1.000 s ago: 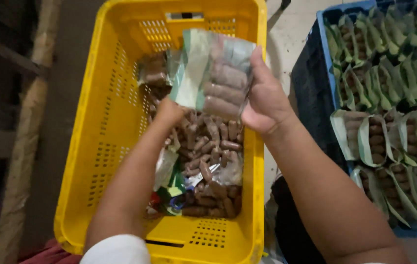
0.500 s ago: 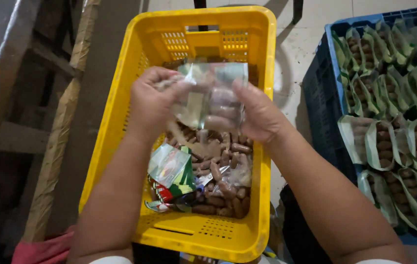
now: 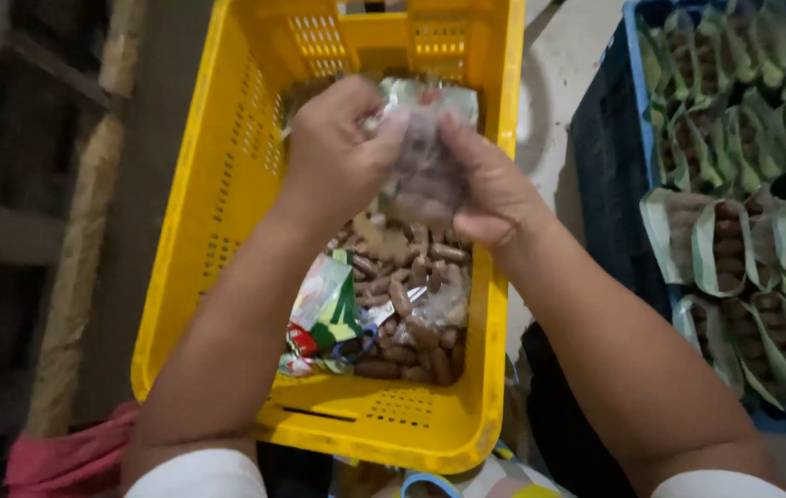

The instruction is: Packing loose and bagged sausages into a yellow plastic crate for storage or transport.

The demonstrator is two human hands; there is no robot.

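Pulling closer together than half a second ago, the left hand (image 3: 338,152) and right hand (image 3: 485,184) both have a tight grip on a clear packet (image 3: 425,161), bunched over the yellow crate (image 3: 227,184). Brown sausage-shaped snacks (image 3: 407,314) and a green-red wrapper (image 3: 328,309) lie inside. Green-white packets (image 3: 744,231) fill the blue crate (image 3: 637,111).

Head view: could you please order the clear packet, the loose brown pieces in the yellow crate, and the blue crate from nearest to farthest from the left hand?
1. Clear packet, held by the left hand.
2. Loose brown pieces, just below.
3. Blue crate, far right.
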